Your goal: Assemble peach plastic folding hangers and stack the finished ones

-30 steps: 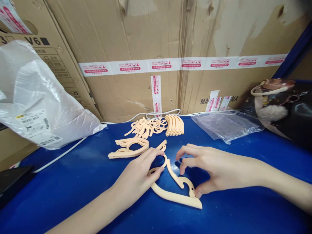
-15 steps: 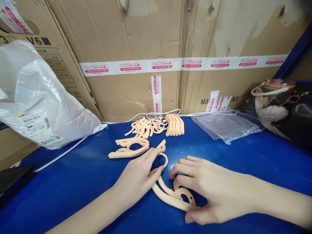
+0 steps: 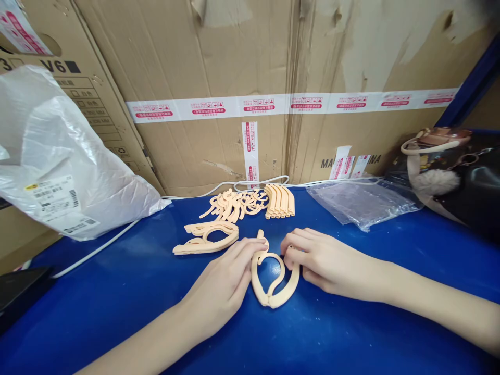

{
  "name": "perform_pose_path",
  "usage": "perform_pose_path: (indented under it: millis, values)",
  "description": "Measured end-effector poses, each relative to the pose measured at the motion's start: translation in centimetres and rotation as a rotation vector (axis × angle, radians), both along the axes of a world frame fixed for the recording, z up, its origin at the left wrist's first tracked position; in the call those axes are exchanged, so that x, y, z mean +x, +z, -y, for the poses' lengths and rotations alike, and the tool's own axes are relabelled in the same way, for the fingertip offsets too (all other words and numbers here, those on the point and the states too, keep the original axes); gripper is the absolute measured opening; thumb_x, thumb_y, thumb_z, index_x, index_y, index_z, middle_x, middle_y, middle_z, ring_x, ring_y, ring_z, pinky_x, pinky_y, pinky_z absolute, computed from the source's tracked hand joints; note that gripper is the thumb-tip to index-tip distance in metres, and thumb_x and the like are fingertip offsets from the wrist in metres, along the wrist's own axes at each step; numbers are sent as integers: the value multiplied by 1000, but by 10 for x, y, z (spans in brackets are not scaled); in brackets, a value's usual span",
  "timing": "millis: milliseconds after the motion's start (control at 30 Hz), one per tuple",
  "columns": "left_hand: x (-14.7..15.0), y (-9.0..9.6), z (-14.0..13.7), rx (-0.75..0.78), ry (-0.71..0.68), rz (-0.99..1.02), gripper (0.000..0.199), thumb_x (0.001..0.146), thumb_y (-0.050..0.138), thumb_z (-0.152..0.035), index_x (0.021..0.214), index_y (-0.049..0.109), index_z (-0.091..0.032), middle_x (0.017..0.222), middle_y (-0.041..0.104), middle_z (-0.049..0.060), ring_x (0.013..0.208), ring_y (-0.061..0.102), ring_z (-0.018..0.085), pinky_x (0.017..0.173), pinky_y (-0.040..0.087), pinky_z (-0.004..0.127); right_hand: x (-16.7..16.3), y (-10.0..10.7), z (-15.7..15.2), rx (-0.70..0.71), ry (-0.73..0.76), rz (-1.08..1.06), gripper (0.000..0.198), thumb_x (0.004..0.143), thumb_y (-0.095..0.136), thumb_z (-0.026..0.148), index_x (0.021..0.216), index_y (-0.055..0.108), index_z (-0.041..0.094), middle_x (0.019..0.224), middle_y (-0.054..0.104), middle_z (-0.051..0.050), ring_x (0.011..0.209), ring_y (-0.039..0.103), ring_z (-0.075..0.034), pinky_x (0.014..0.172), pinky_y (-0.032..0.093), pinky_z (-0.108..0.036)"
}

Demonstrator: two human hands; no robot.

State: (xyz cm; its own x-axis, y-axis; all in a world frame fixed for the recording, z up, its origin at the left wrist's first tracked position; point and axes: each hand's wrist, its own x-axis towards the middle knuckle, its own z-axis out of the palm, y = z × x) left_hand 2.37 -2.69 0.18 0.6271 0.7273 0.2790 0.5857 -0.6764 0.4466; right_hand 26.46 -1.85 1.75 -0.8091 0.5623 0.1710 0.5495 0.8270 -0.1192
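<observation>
A cream plastic folding clothes hanger (image 3: 255,284) lies on the blue tabletop (image 3: 312,333), its two curved arms joined at the near end and both pointing away from me. My left hand (image 3: 230,276) is closed on the left arm near its far tip. Around the upper part of the right arm, the fingers of my right hand (image 3: 320,260) are wrapped. Just beyond my left hand rest folded hangers (image 3: 214,247), one on another. Farther back are a heap of small curved cream parts (image 3: 234,203) and a neat stack of curved arms (image 3: 280,200).
Large cardboard boxes (image 3: 214,62) stand along the back. A white plastic mailing bag (image 3: 78,172) leans at the left, near a white cable (image 3: 101,250) and a black object (image 3: 23,291). At the right lie a clear plastic bag (image 3: 363,200) and a dark bag (image 3: 476,182).
The folding hanger has turned so that its joint faces me and its right arm has swung up and away. My right hand has moved forward with it; the left has stayed about where it was.
</observation>
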Motion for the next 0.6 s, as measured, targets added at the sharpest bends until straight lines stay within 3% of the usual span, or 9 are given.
perform_pose_path:
  millis: [167, 333, 467, 600]
  values:
    - [-2, -5, -2, 24, -17, -16, 68, 73, 30, 7, 130, 41, -28, 135, 49, 0, 127, 44, 17, 108, 37, 42, 3, -7, -8, 170, -61, 7, 27, 82, 39, -1, 89, 58, 17, 106, 54, -9, 93, 49, -20, 78, 40, -34]
    - [-3, -9, -5, 78, -56, -57, 69, 70, 31, 8, 129, 43, -26, 134, 52, 2, 127, 44, 17, 107, 38, 43, 3, -7, -9, 255, -133, 58, 23, 87, 41, 6, 94, 60, 17, 97, 56, -8, 83, 51, -20, 72, 39, -34]
    - [-2, -7, -6, 114, -54, -112, 61, 79, 34, 5, 129, 44, -28, 131, 56, 0, 127, 44, 18, 105, 40, 43, 4, -4, -6, 190, -181, 85, 21, 90, 42, 15, 98, 61, 19, 81, 56, -4, 68, 52, -16, 63, 36, -30]
    - [0, -2, -4, 151, -89, -162, 45, 90, 39, -8, 130, 43, -26, 128, 57, 2, 125, 45, 20, 104, 41, 43, 4, -1, -1, 77, -169, 37, 23, 91, 41, 16, 99, 63, 20, 82, 56, -3, 66, 53, -14, 58, 35, -26]
